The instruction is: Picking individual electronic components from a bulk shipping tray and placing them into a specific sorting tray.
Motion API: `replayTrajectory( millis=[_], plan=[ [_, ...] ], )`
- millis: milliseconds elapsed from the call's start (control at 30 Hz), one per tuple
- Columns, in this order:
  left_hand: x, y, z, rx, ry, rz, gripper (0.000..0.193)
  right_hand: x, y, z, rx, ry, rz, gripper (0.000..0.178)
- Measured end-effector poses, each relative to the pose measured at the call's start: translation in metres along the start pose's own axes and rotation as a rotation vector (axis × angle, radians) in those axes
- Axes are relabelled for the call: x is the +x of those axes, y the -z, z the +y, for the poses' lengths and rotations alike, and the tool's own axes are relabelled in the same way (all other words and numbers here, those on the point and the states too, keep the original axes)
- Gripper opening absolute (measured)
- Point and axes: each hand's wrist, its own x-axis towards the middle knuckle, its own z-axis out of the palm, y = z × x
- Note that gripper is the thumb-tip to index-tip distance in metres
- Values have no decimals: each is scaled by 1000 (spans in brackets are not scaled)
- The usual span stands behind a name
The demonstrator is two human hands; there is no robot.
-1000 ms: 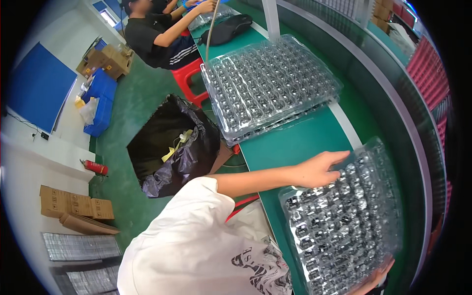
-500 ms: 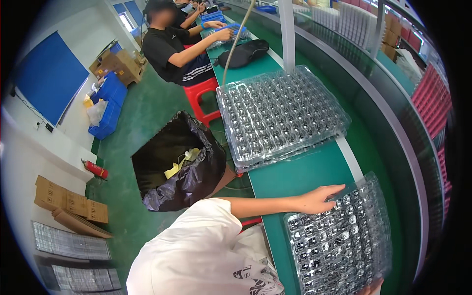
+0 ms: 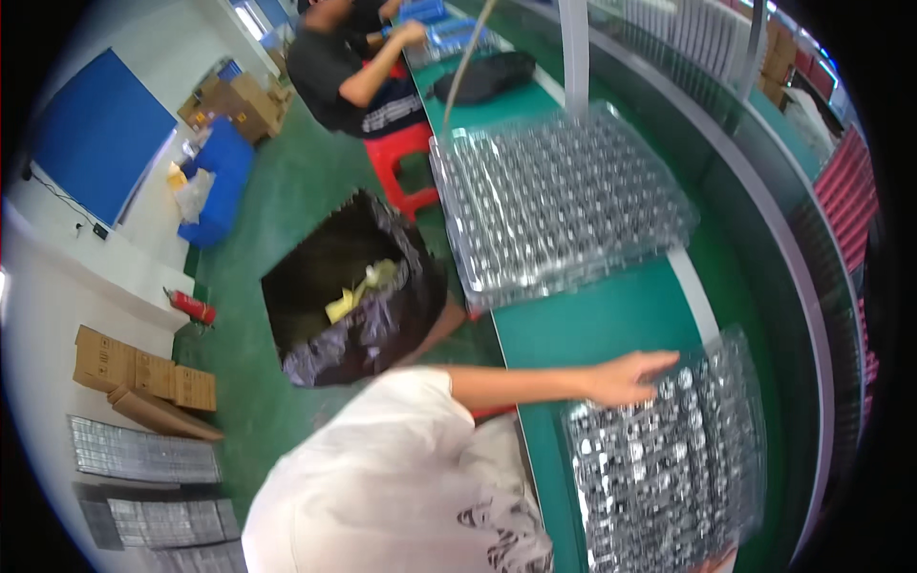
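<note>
Tray (image 3: 669,468) under left hand's (image 3: 626,377) fingertips.

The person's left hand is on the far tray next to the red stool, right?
No. In the head view the left hand rests on the top edge of the near clear tray of small parts; the far tray is untouched.

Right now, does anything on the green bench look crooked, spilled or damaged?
Nothing clearly does. The near tray lies skewed to the bench edge under the left hand, but the blur hides its small parts. The far tray stack looks even.
</note>
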Motion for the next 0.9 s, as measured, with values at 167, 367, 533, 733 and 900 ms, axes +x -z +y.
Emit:
replayTrajectory(
  millis=[167,367,533,733,900],
  plan=[
    [-6,-4,10,93,-93,1,69,0,28,22,-14,85,-24,67],
    [-13,-10,11,155,-121,29,69,-5,35,25,31,61,-51,61],
    [-9,-12,-4,-30,-111,29,65,0,33,30,-49,13,-12,57],
    [-23,-46,93,152,-198,122,66,9,64,46,97,-174,13,76],
    [-27,-78,142,-24,-387,58,63,-7,35,-8,67,-124,71,80]
  ],
)
